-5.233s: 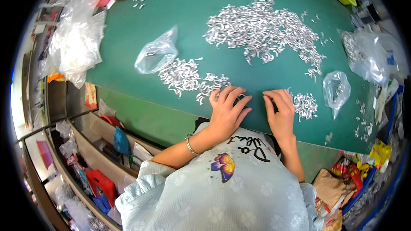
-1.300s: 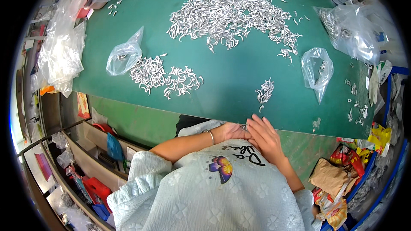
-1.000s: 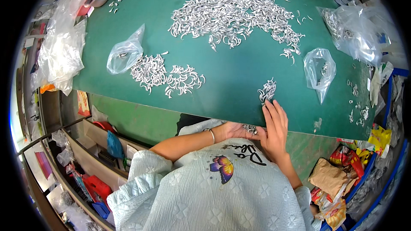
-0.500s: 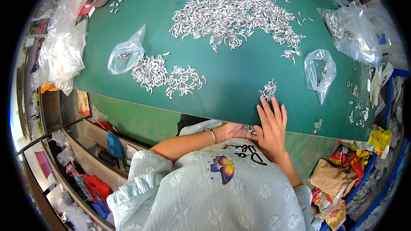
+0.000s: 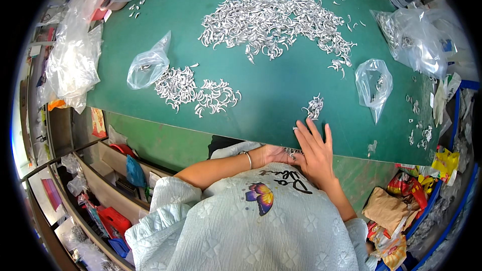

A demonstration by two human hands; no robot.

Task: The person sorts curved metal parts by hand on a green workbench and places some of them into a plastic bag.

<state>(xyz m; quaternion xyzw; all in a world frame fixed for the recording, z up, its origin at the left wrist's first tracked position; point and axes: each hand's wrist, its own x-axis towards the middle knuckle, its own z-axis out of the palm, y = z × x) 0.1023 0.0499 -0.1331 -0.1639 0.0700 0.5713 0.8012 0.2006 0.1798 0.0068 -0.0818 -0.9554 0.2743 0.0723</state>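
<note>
At the near table edge my left hand [image 5: 271, 155] is cupped, partly hidden by my right hand, and holds small curved silver metal pieces [image 5: 291, 152]. Flat on the table edge, my right hand [image 5: 315, 151] has its fingers stretched out and apart. A single piece lies by its fingertips, just short of a small pile of the same pieces [image 5: 315, 107]. A large heap [image 5: 273, 20] spreads across the far middle of the table. Two smaller piles, one whitish-silver [image 5: 176, 86] and one beside it [image 5: 217, 95], lie to the left.
Clear plastic bags stand left [image 5: 148, 65] and right [image 5: 374, 84] on the green table [image 5: 251, 103]. Larger bags lie at far left [image 5: 75, 65] and far right [image 5: 416, 40]. Loose rings [image 5: 422, 138] lie near the right edge. Open drawers [image 5: 115, 170] stand below left.
My right hand has drawn back slightly from the small pile toward the table edge and my left hand. One piece now shows apart from that pile, by the fingertips.
</note>
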